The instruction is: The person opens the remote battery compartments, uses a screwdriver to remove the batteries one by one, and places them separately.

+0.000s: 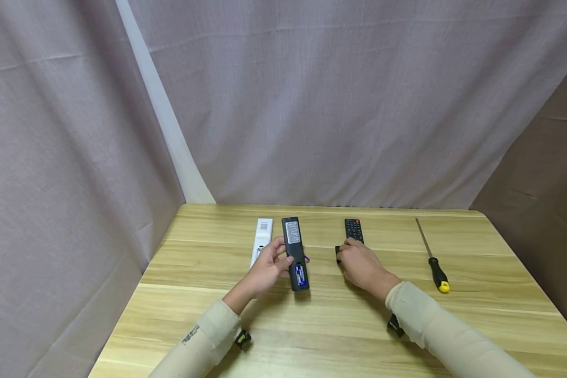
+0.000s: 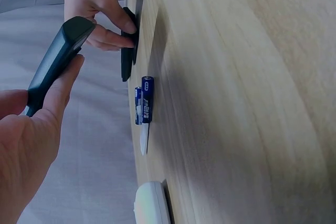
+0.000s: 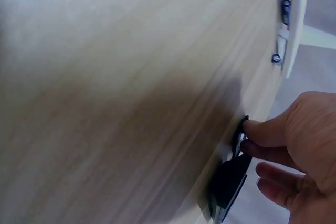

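Note:
My left hand [image 1: 266, 262] grips a black remote control [image 1: 293, 252] above the table, its labelled back turned up. Blue batteries [image 1: 300, 275] show in that remote's uncovered compartment. At the near end of a second black remote [image 1: 353, 229], which lies buttons up, my right hand [image 1: 361, 264] pinches a small flat black piece [image 3: 240, 136], which looks like a battery cover, between thumb and finger close over the table. A white remote [image 1: 263, 228] lies back up behind my left hand, partly hidden by it.
Two loose blue batteries [image 2: 147, 98] and a slim white piece [image 2: 144, 142] lie on the table [image 1: 331, 336] between the white remote and the black ones. A screwdriver [image 1: 437, 273] with a black and yellow handle lies at the right. Curtains [image 1: 312, 105] hang behind the far edge.

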{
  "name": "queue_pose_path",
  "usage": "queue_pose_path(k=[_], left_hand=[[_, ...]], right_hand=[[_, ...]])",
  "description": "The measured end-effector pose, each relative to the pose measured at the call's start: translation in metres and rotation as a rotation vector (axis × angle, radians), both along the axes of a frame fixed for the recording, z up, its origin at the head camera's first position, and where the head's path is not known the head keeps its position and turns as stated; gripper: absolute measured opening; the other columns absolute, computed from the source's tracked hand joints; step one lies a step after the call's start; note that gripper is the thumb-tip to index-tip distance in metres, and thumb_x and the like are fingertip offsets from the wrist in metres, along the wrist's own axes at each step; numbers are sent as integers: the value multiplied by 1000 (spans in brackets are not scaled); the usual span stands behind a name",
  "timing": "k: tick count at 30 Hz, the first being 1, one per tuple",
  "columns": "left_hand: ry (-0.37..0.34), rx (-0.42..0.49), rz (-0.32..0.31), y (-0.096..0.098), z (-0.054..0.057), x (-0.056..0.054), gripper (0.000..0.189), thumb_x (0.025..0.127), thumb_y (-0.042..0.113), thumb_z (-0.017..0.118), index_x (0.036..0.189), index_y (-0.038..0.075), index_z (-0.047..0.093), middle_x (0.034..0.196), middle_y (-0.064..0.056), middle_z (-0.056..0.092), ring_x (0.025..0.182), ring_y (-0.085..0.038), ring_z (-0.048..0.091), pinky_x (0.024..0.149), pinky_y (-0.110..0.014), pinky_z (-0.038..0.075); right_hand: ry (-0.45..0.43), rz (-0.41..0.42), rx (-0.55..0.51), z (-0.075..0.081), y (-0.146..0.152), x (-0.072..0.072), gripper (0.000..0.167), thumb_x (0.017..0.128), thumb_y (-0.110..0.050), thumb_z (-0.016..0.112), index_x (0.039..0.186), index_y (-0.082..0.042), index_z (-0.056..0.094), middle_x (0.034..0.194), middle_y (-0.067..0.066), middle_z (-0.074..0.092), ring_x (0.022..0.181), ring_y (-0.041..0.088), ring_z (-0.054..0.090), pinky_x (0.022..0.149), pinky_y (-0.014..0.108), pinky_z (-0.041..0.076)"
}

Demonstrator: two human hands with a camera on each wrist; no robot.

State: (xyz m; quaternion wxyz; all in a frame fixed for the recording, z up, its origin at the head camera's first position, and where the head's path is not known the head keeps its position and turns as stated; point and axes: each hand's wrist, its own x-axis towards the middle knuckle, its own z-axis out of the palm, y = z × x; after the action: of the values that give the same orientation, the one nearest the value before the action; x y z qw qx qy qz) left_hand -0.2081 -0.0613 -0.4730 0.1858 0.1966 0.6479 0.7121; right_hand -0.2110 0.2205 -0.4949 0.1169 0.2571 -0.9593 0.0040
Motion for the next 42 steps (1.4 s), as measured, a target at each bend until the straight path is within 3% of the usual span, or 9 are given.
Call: queue_pose_path(k=[6, 13, 18, 24, 31, 39, 42], left_hand=[[-10, -16, 8, -1, 1, -1, 47, 107, -5, 45, 153, 0, 39, 152, -33, 56, 120, -43, 73, 93, -47, 68], [-6, 0, 2, -2, -1, -2, 46, 106, -6, 45, 152, -2, 39, 152, -36, 53, 119, -43, 74, 90, -43, 69], [-12, 6, -5, -2, -2, -2, 47, 107, -6, 44, 153, -2, 38, 152, -36, 52, 121, -44, 73, 91, -42, 69], [-15, -2, -4, -3, -2, -3, 45, 107, -5, 44, 152, -2, 39, 152, -34, 54, 117, -39, 74, 92, -46, 68], [-16, -8, 4, -3, -4, -6, 47, 106, -5, 45, 152, -3, 39, 154, -33, 54, 115, -37, 75, 96, -55, 66], [-18, -3, 21, -4, -4, -7, 46, 107, -4, 45, 152, -3, 39, 155, -35, 51, 110, -29, 76, 94, -54, 66], [-21, -1, 26, -4, -4, -8, 45, 107, -4, 45, 152, -3, 39, 155, -34, 52, 109, -25, 76, 92, -49, 67]], right_hand=[[39, 56, -70, 8, 6, 12, 5, 92, -6, 78, 95, -6, 82, 96, 5, 81, 103, 27, 69, 102, 44, 58], [63, 95, -127, 19, 15, 44, 9, 91, -12, 81, 98, -7, 83, 100, 4, 81, 105, 25, 69, 102, 45, 59], [76, 100, -144, 23, 21, 64, 10, 92, -16, 82, 99, -9, 83, 99, 2, 80, 103, 21, 69, 99, 43, 61], [121, 80, -181, 24, 30, 77, 11, 91, -15, 83, 100, -9, 83, 101, 2, 81, 101, 21, 70, 93, 42, 64], [92, -89, -188, 20, 54, 81, 16, 91, -18, 82, 101, -6, 82, 102, 8, 80, 100, 27, 71, 90, 48, 65], [83, -327, -261, 15, 96, 73, 24, 94, -20, 78, 105, 2, 78, 102, 18, 76, 99, 40, 68, 82, 59, 63], [44, -448, -314, 12, 112, 70, 34, 97, -22, 74, 113, 8, 73, 109, 27, 69, 105, 47, 61, 77, 65, 60]])
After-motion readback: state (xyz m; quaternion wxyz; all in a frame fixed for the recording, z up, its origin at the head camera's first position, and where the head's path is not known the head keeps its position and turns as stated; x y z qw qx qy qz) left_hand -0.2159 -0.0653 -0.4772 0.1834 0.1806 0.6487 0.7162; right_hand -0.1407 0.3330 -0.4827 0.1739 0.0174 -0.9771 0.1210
